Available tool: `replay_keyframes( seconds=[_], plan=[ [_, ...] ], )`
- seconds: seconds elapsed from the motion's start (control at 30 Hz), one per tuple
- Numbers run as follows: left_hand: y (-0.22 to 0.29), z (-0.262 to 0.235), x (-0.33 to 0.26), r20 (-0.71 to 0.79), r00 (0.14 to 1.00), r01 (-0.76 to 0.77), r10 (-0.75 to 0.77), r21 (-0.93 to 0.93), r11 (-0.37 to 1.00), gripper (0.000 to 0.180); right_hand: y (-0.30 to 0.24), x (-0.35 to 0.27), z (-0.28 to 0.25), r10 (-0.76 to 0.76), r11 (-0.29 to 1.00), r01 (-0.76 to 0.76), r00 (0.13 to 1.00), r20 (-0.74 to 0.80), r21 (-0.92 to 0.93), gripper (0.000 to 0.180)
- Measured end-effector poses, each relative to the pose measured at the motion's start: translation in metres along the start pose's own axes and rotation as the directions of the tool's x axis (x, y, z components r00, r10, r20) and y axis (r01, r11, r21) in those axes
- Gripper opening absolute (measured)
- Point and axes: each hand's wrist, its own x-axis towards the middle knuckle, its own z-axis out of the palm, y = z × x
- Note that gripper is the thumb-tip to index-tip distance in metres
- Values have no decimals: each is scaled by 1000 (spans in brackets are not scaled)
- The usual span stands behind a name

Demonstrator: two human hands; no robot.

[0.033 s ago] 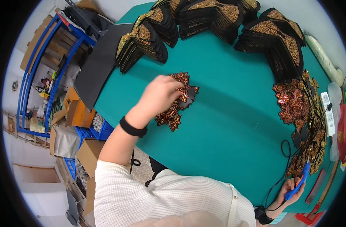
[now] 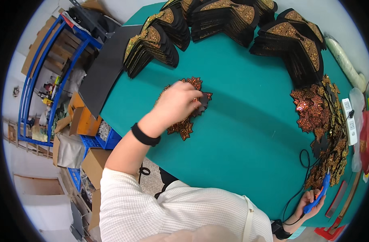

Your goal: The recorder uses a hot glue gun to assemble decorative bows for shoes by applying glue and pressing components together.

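Note:
My left hand (image 2: 177, 103) is over a small cluster of leaf-shaped patches (image 2: 181, 129) covered in copper-orange sequins, left of the table's middle. Its fingers are curled together and slightly blurred; whatever lies between their tips is hidden. Beside the fingertips, a dark grey patch back (image 2: 203, 101) shows. At the lower right, my right hand (image 2: 307, 202) is closed around a blue corded glue gun (image 2: 322, 192), its narrow tip pointing away from me toward a heap of gold sequined patches (image 2: 337, 155). Copper-red leaf patches (image 2: 310, 105) lie piled farther back beside that heap.
Stacks of folded black pieces with gold ornament (image 2: 152, 50) line the far edge of the green table (image 2: 241, 149). A white power strip (image 2: 349, 121) sits at the right, beside the heap. The tool's black cord (image 2: 291, 205) loops across the table. A black sheet (image 2: 108, 68) covers the left edge.
My left hand has shifted slightly to the right over the patches, and a sequined edge now shows to its left. My right hand and the glue gun stay put.

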Motion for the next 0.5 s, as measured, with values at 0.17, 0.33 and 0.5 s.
replay_keyframes(
  seconds=[0.17, 0.33, 0.5],
  plan=[
    [15, 24, 13, 183, 973, 110, -139, 162, 981, 37, -1, 0, -2, -7, 1000, 7, 1000, 10, 2, 35],
    [8, 23, 9, 147, 977, 136, -154, 126, 983, 28, 1, 2, -1, 30, 1000, -30, 998, 49, 8, 35],
    [12, 17, 11, 149, 958, 245, -243, 10, 970, 16, 0, 1, -1, 37, 999, -37, 997, 68, 11, 37]
  ],
)
